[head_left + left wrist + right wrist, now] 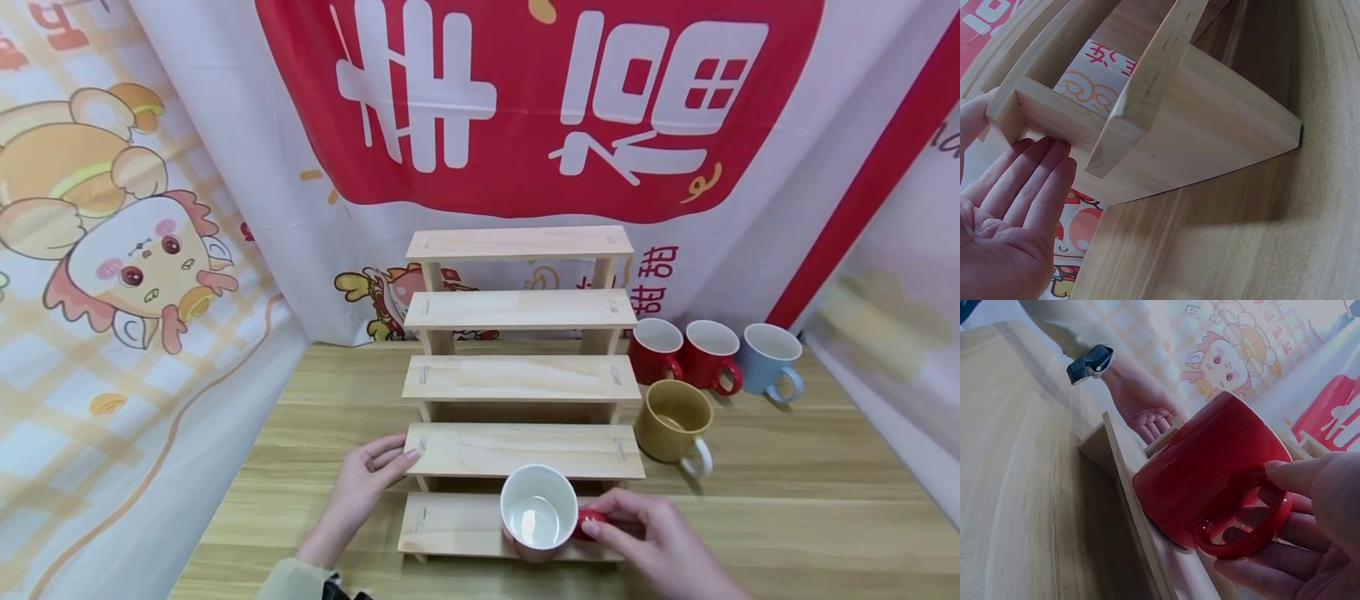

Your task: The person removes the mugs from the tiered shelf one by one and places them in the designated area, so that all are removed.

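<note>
A red mug point(1210, 469) with a white inside is at the lowest step of a wooden stepped rack point(525, 450), right of the step's middle. My right hand point(648, 529) holds it by the handle, with the thumb on top and fingers around the loop. In the right wrist view the mug's base is close against the board; whether its full weight rests there I cannot tell. My left hand point(367, 483) grips the left end of the second step from the bottom, thumb on top. The left wrist view shows its fingers point(1038, 181) beneath that board.
Right of the rack stand a brown mug point(663, 437) with a white handle, two red mugs point(651, 367) and a light blue mug point(765, 362). The rack's upper steps point(521, 308) rise toward a printed cloth point(540, 192) behind. Wood-grain table surface point(787, 500) extends on both sides.
</note>
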Tool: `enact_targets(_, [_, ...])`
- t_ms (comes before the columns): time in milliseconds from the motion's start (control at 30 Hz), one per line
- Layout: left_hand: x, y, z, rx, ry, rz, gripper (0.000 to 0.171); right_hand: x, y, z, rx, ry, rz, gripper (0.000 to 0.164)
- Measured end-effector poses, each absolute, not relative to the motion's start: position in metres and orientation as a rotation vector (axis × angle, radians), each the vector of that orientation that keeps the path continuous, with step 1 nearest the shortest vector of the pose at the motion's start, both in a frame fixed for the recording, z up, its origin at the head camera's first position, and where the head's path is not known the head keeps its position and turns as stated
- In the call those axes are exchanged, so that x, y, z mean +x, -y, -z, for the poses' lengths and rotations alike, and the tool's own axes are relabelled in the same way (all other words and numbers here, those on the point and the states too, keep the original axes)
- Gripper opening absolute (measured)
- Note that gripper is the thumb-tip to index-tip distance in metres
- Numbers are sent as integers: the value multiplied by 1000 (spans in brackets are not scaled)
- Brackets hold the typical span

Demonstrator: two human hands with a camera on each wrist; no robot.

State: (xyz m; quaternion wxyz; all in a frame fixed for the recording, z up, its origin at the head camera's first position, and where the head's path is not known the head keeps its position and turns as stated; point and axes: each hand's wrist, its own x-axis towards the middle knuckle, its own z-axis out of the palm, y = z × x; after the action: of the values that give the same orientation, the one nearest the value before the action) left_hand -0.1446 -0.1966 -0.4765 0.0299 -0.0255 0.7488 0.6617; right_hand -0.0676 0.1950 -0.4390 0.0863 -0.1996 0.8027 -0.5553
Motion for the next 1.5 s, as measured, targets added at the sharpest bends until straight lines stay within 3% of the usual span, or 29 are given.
enact_targets(333, [-144,197,477,-84,-2312,-2043,51,-65,-202,434,-776,-2468,1743,13])
enact_targets(533, [-144,198,477,-97,-2296,-2042,52,-63,-209,426,-894,-2468,1826,20])
enact_targets(967, [-143,198,477,-88,-2305,-2032,53,-61,-234,393,-688,-2647,1820,19])
enact_targets(1500, [-143,198,477,-81,-2299,-2045,52,-72,-311,376,-217,-2812,2055,19])
